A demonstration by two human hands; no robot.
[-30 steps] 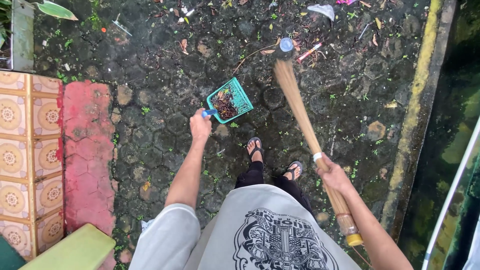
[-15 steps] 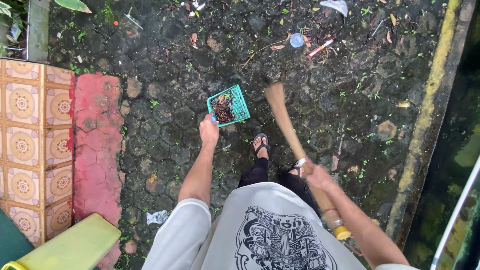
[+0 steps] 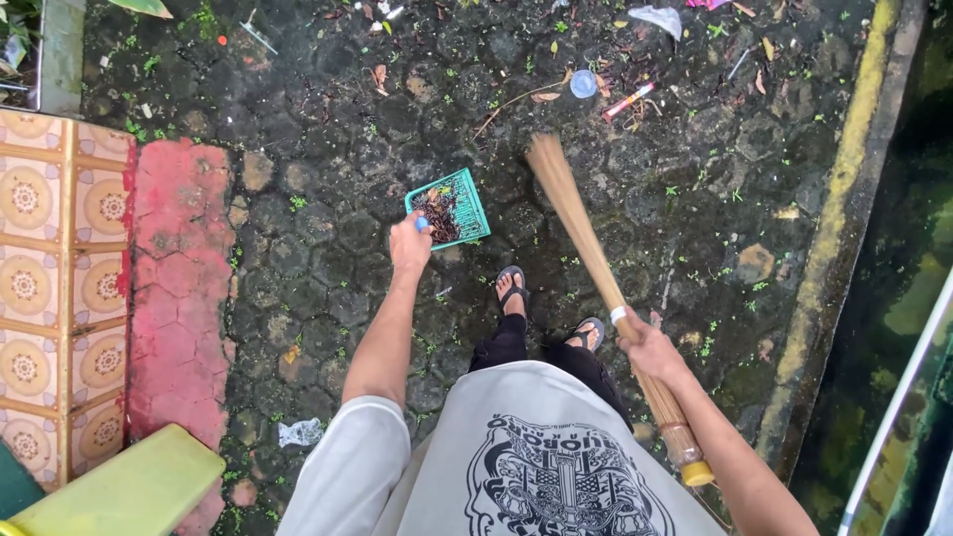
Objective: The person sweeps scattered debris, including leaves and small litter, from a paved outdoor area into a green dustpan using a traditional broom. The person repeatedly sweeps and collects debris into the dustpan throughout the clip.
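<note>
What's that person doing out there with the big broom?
Someone is sweeping up a yard. The left hand holds a green dustpan with dark leaves and dirt in it. The right hand grips a stick broom, its bristles down on the mossy paving stones. Litter, such as a blue lid, lies ahead.

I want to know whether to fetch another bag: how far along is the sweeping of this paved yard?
Partly done. The green dustpan in the left hand already holds dark leaves and debris. The right hand holds the stick broom, its tip on the dark pavers. Left: the round blue lid, the red-and-white stick, the clear plastic scrap ahead and the crumpled wrapper beside the left arm.
</note>
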